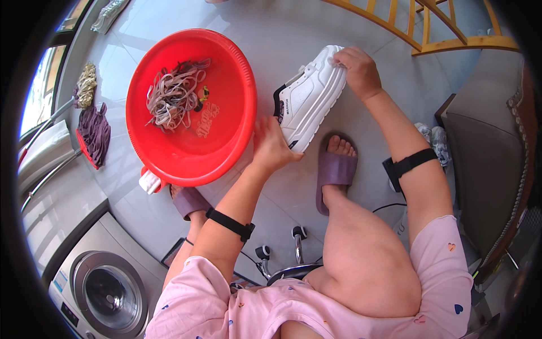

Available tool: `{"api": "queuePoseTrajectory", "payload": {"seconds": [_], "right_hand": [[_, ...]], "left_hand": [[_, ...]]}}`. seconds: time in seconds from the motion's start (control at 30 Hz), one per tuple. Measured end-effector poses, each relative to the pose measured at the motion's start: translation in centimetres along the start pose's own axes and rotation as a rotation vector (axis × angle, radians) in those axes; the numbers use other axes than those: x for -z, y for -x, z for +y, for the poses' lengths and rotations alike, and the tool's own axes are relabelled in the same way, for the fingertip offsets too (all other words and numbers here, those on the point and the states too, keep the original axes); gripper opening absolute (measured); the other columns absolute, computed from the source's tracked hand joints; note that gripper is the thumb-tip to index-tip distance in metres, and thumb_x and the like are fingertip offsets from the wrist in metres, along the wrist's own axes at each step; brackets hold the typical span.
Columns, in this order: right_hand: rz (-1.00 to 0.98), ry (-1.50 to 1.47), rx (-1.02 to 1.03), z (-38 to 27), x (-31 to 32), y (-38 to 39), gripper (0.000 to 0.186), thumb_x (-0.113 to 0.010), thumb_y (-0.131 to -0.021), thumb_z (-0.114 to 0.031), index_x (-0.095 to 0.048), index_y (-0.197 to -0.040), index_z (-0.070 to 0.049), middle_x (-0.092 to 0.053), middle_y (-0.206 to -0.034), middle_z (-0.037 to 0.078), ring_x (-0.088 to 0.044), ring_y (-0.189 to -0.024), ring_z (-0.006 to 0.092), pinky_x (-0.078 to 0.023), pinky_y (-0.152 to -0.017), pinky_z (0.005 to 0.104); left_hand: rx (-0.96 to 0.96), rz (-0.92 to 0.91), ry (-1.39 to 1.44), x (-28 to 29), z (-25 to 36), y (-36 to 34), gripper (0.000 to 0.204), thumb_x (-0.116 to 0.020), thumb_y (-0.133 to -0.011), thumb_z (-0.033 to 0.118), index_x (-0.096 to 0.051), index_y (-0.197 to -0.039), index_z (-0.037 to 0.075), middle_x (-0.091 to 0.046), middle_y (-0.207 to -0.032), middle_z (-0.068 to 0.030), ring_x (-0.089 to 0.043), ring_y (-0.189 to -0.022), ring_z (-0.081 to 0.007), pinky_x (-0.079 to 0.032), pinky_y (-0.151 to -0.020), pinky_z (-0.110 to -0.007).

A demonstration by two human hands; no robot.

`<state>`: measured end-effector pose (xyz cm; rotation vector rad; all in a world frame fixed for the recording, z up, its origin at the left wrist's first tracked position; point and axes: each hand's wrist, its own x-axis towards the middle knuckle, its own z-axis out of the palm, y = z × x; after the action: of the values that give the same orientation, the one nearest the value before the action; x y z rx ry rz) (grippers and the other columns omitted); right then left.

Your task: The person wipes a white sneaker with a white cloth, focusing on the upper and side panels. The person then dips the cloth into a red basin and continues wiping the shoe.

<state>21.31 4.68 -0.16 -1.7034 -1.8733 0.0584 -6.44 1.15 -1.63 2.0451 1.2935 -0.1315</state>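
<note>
Sneaker: a white thick-soled sneaker [309,97] is hanging tilted above the pale tiled floor [293,34], just right of the red basin, spanning the gap between both hands.
Right hand: the right hand [357,69] is gripping the sneaker's far end, fingers closing over its edge.
Left hand: the left hand [272,148] is pressing against the near end by the dark opening (how far its fingers are curling under, I cannot tell).
Basin: the red plastic basin [226,152] is holding a tangle of pale laces [172,96].
Feet: purple slippers [334,169] are resting on the floor below the sneaker.
Corner: a washing machine [107,288] is sitting lower left.
</note>
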Motion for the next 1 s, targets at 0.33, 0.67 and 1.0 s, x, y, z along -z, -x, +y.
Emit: {"api": "queuePoseTrajectory", "payload": {"seconds": [0.33, 0.67, 1.0], "right_hand": [[0.002, -0.162, -0.164, -1.2, -1.6, 0.8, 0.013, -0.052, -0.079, -0.003, -0.064, -0.082, -0.007, -0.066, -0.082, 0.011, -0.063, -0.079, 0.0304, -0.052, -0.071, 0.037], [-0.075, -0.396, -0.053, -7.1, 0.6, 4.5, 0.018, -0.054, -0.079, 0.004, -0.068, -0.087, -0.006, -0.069, -0.091, 0.011, -0.067, -0.088, 0.0277, -0.054, -0.078, 0.0345], [-0.029, -0.22, -0.515, 3.1, -1.1, -2.0, 0.019, -0.056, -0.084, 0.003, -0.07, -0.093, -0.005, -0.069, -0.094, 0.014, -0.068, -0.085, 0.0291, -0.054, -0.077, 0.0347]], "left_hand": [[0.059, -0.072, -0.004, 0.4, 0.6, -0.2, 0.093, -0.088, -0.046, 0.033, -0.038, -0.115, -0.005, -0.041, -0.119, -0.0218, -0.037, -0.118, -0.0413, -0.034, -0.101, -0.049], [0.09, -0.073, -0.019, 0.5, 0.9, -0.3, 0.096, -0.087, -0.044, 0.03, -0.036, -0.117, -0.006, -0.04, -0.118, -0.0227, -0.038, -0.114, -0.0415, -0.035, -0.101, -0.048], [0.121, -0.123, -0.029, 0.6, 0.8, -0.5, 0.101, -0.087, -0.044, 0.03, -0.032, -0.122, -0.005, -0.038, -0.12, -0.022, -0.036, -0.116, -0.0419, -0.034, -0.103, -0.048]]}}
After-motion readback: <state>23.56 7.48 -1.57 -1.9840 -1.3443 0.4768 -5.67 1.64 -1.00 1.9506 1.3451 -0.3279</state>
